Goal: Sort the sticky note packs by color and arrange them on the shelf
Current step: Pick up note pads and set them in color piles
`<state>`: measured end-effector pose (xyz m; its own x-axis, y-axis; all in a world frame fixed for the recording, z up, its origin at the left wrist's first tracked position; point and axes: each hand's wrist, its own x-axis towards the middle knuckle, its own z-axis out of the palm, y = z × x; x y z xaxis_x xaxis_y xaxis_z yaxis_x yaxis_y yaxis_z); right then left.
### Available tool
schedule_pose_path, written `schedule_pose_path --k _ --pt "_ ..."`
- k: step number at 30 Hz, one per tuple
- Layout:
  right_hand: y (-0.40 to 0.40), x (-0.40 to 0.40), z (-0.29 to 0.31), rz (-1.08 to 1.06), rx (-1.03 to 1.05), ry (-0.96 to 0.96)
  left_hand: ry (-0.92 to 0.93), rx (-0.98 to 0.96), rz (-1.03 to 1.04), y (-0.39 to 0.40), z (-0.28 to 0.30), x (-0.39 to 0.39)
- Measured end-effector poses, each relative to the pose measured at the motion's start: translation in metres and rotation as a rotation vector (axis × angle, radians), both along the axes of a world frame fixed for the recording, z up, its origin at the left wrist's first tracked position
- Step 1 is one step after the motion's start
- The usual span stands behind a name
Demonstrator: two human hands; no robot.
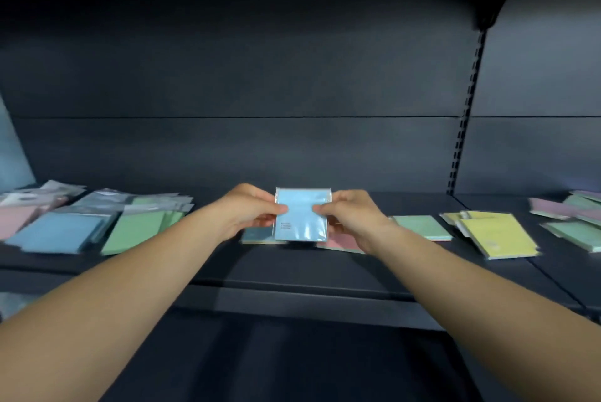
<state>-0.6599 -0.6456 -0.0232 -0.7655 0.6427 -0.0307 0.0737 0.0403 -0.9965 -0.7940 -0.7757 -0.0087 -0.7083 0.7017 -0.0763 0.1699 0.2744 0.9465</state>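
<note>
Right now both hands are pinching 1 blue pack [302,214] upright above the shelf's [325,268] front-middle: left hand [250,211] on its left edge, right hand [349,218] on its right. Blue packs [58,232] are lying toward the left end, nearer the left hand.

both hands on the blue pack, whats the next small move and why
Probably carry the blue pack, pinched by left hand and right hand, leftward to the blue stack beside the green stack; that matches its color.
</note>
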Motion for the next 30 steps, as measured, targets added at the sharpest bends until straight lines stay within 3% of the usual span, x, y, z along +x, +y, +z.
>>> schedule_pose_path --k 7,13,21,30 --pt "-0.029 -0.050 -0.030 -0.099 0.308 -0.241 0.072 -0.153 0.054 -0.030 -0.027 -0.039" --pt "-0.025 -0.039 -0.017 -0.165 0.653 -0.393 0.512 -0.390 0.049 -0.031 -0.022 -0.053" --pt "0.027 0.055 0.028 -0.195 1.116 -0.632 0.981 -0.511 -0.152 0.013 0.022 -0.017" --pt "0.115 0.221 0.042 -0.304 1.191 -0.770 1.214 -0.496 -0.328 0.128 0.045 0.118"
